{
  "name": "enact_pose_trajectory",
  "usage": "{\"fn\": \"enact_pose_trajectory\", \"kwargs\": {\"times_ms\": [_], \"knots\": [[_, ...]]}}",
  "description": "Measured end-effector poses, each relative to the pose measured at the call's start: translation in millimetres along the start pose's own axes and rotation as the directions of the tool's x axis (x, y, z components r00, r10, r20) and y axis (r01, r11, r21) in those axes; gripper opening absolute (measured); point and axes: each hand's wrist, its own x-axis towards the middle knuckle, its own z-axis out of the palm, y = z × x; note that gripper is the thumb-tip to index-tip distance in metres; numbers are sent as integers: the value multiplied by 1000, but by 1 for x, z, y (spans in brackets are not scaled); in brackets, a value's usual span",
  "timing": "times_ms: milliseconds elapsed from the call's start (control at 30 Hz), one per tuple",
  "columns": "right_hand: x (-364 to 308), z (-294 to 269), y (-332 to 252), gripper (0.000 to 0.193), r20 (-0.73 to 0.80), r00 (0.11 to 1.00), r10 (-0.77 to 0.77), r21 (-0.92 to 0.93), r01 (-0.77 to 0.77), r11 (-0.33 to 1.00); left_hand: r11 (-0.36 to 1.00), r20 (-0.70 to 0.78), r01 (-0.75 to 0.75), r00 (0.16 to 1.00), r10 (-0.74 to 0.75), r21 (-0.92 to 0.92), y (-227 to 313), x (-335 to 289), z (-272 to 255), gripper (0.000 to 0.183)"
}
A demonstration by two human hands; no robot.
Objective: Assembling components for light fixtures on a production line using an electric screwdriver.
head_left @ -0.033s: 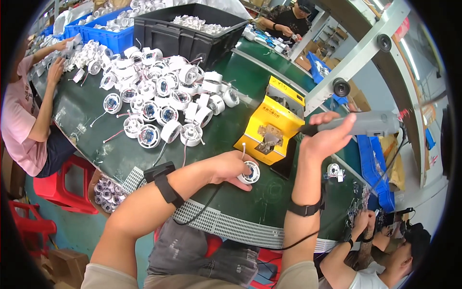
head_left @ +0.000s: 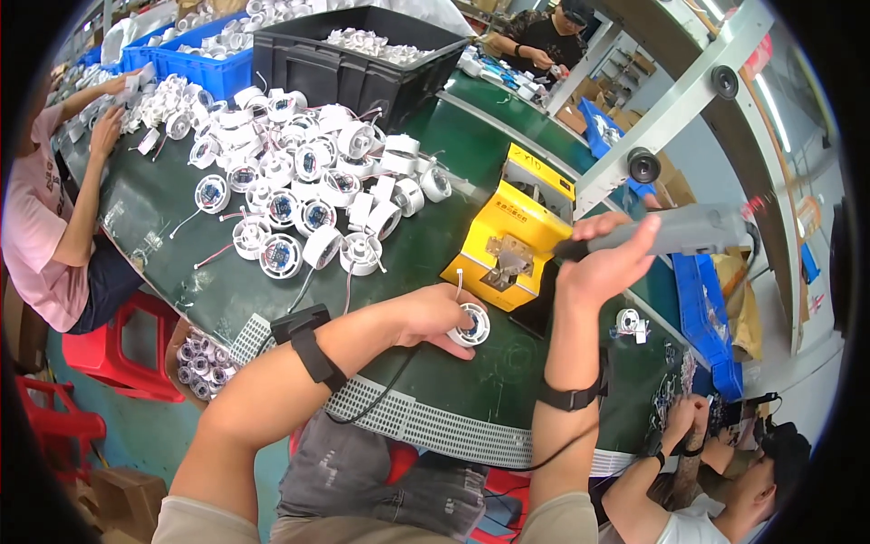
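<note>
On the green table in front of me, my left hand (head_left: 433, 317) grips a round white plastic housing (head_left: 470, 336) with a small circuit board inside it. A thin cable with a white plug (head_left: 459, 281) sticks up behind that hand. My right hand (head_left: 605, 270) is wrapped round a grey electric screwdriver (head_left: 693, 230), held raised and tilted to the right of a yellow screw feeder (head_left: 494, 220). The screwdriver's dark tip end points left, close to the feeder's metal front; the bit itself cannot be made out.
Many white housings (head_left: 313, 163) with wires are heaped at the left, before a black crate (head_left: 358, 77) and a blue bin (head_left: 204, 68). One small white part (head_left: 630, 324) lies at the right. A metal frame (head_left: 671, 118) leans overhead. Co-workers sit left, right and far.
My right hand and the screwdriver have shifted slightly left, nearer the yellow screw feeder. The left hand and the housing stay in place.
</note>
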Motion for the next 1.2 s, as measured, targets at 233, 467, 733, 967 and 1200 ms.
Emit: {"fn": "enact_pose_trajectory", "kwargs": {"times_ms": [233,467,733,967,1200], "knots": [[-32,-3,26,34,208,975,73,-115,-50,992,1000,-5,-17,1000,17,16,1,4,2,34],[-36,-4,30,34,201,977,77,-130,-52,990,1000,-29,-13,999,13,-5,-1,3,3,33],[-34,-7,31,33,192,976,101,-128,-78,989,1000,-25,-6,1000,6,11,4,0,5,34],[-35,-3,24,33,170,981,98,-111,-79,991,1000,-22,-4,1000,4,2,2,1,4,35],[-34,-3,28,33,154,984,91,-151,-67,986,1000,-19,-8,1000,8,19,2,3,3,35]]}}
